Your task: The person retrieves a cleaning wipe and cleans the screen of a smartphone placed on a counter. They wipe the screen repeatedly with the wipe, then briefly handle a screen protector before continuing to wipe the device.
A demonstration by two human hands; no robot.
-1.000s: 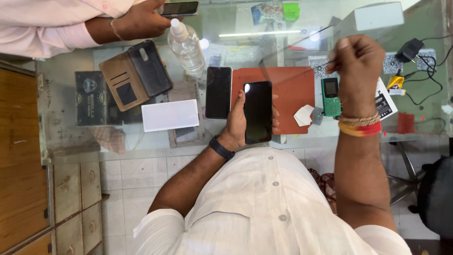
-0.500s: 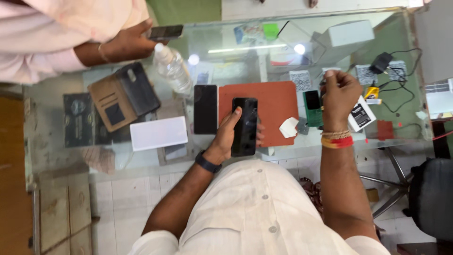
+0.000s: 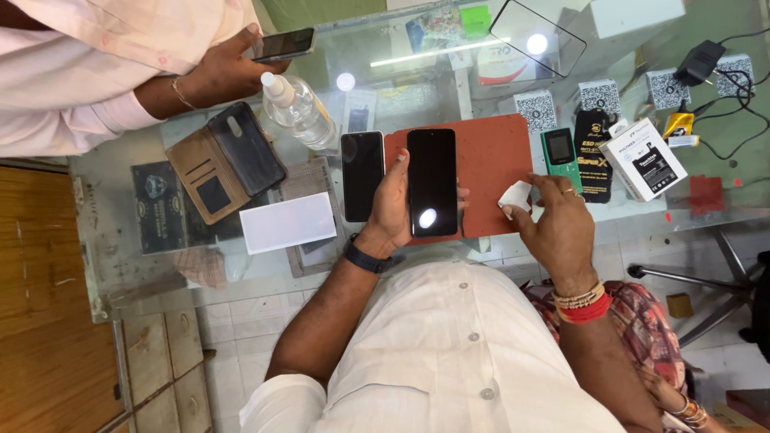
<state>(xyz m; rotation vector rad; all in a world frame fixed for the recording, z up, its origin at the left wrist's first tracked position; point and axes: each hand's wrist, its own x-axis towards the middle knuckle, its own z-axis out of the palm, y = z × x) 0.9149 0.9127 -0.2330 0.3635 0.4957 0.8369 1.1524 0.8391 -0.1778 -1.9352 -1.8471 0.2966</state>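
The left hand [image 3: 393, 204] grips a black smartphone [image 3: 431, 182] along its left edge, fingers curled round it, screen up, held over the near part of the orange mat [image 3: 497, 152]. The right hand [image 3: 557, 224] rests at the mat's right near corner, fingers pinched on a small white wipe [image 3: 516, 197] that lies at the mat's edge; how firm the pinch is, is hard to judge from this angle. Just left of the mat lies a second black phone [image 3: 362, 175], flat on the glass table [image 3: 120, 265]. Further left of the mat sit a white card [image 3: 289, 222] and an open brown wallet case [image 3: 224, 160]. Right of the mat stand a small green keypad phone [image 3: 561, 156] and a white box [image 3: 648, 159]. Beyond the mat's left far corner lies a clear plastic bottle [image 3: 301, 112] on its side. Beyond that, another person's hand [image 3: 220, 68] holds a dark phone [image 3: 281, 44] above the table's far left part.
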